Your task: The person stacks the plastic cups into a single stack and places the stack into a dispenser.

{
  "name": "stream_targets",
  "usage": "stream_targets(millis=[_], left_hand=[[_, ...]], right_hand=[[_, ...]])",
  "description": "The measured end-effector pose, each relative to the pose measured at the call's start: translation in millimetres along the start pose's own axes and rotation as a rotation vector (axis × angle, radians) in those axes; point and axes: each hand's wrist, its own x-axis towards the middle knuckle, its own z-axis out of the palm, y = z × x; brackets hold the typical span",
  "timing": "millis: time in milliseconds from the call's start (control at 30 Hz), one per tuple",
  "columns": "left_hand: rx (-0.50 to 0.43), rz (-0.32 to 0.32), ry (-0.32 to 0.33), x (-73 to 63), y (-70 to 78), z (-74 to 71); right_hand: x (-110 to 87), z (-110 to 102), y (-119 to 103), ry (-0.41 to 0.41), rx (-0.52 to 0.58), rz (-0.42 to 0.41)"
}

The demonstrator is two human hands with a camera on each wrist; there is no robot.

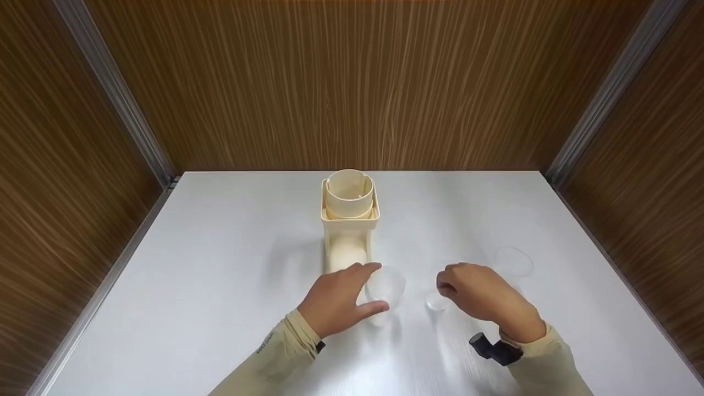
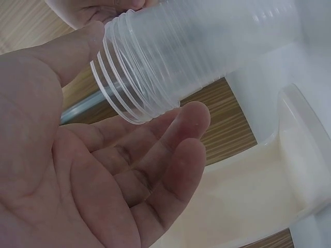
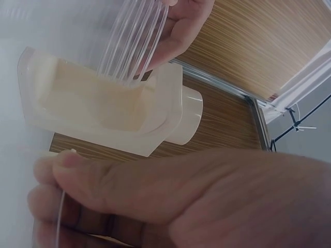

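Note:
A stack of clear plastic cups (image 2: 191, 46), ribbed by its nested rims, stands upright beside the cream duct piece. My left hand (image 1: 349, 300) holds it near the rims, thumb on one side and fingers on the other. The right hand (image 1: 478, 291) is just right of the stack, low over the table, with its thumb and fingertips pinched together. A small clear plastic cup (image 1: 437, 301) shows at those fingertips. In the right wrist view its thin edge runs down across the fingers (image 3: 46, 201); much of it is hidden or too transparent to make out.
Behind the stack stands the cream plastic duct piece (image 1: 347, 247), with a round collar (image 1: 350, 201) on its square top. A thin clear ring (image 1: 514, 261) shows on the white table (image 1: 220, 236) beyond the right hand. Brown wood-grain panels (image 1: 352, 82) enclose the table.

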Motion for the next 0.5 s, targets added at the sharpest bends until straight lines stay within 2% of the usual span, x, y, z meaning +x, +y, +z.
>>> stream_targets(millis=[200,500], left_hand=[[0.006,-0.009,-0.014,0.1,0.7,0.3],[-0.043,-0.047,-0.050,1.4,2.5,0.2]], right_hand=[[0.9,-0.2,-0.3,-0.003,0.003,0.001],[0.6,-1.2,-0.7,-0.010,0.010,0.003]])
